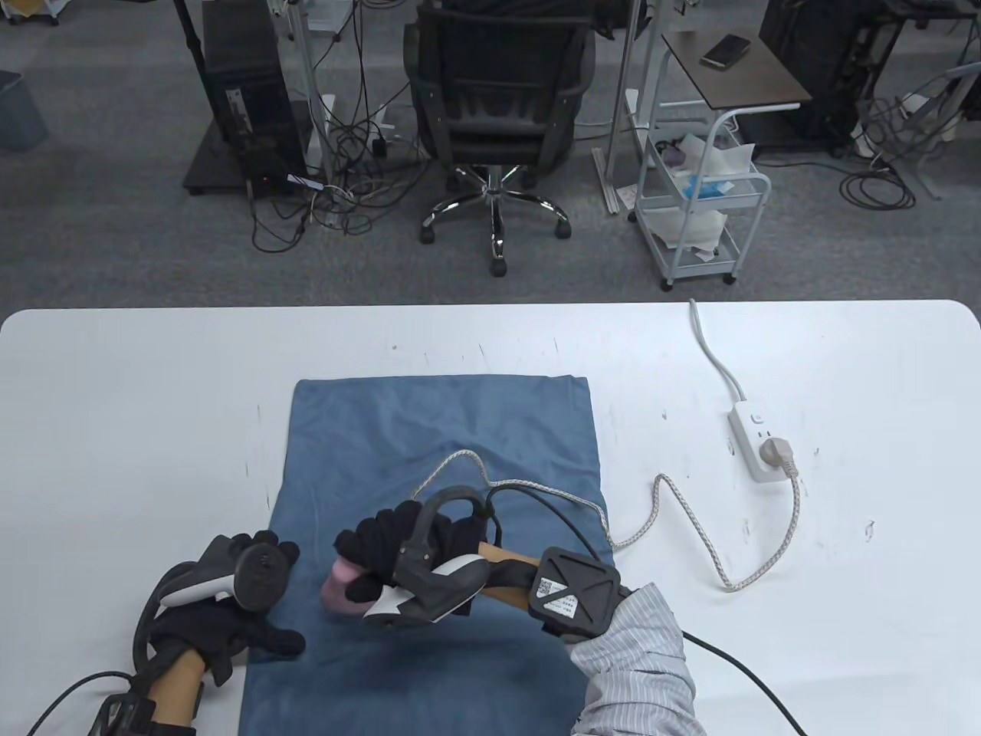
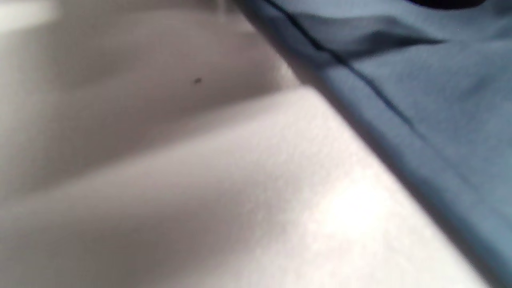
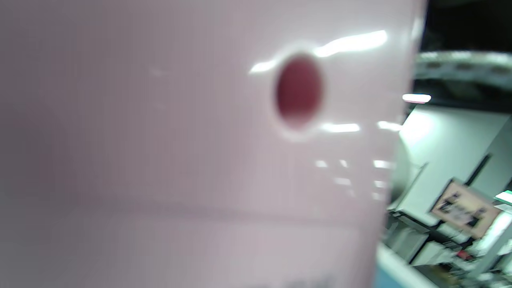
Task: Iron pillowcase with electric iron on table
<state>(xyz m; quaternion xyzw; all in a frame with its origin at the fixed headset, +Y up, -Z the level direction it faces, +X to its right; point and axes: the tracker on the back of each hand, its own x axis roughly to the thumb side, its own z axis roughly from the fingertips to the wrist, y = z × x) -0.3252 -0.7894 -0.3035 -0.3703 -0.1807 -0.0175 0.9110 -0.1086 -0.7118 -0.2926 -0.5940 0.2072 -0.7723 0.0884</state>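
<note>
Nearest the camera, the left hand (image 1: 230, 613) sits on the near-left edge of the blue pillowcase (image 1: 444, 429), fingers laid out pretty flat on the cloth, pinning that side to the white counter (image 1: 115, 429). The left wrist view is blurry, but it shows the hemmed edge of the fabric lying on the counter with a soft fold in it.

Just beyond it and to the right, the right hand (image 1: 398, 548) is wrapped around the pink iron (image 1: 341, 590), fingers curled over the handle. The iron is mostly hidden under the glove and tracker, so only a pink bit pokes out on the left. It sits over the near-middle of the pillowcase, and I can't actually tell if the soleplate is flat on the cloth. The right wrist view is filled with pink plastic and a dark red spot, maybe an indicator light.

My guess is this is mid-stroke. To do it well, I'd keep the left hand anchoring the edge but clear of the iron's path, then push away from it in long, slow strokes so wrinkles move toward the free side.

Watch the braided cord (image 1: 690, 529): it loops across the fabric behind the iron and could drag or get ironed over. Further out it runs to the power strip (image 1: 755, 441) on the right, plugged in.
</note>
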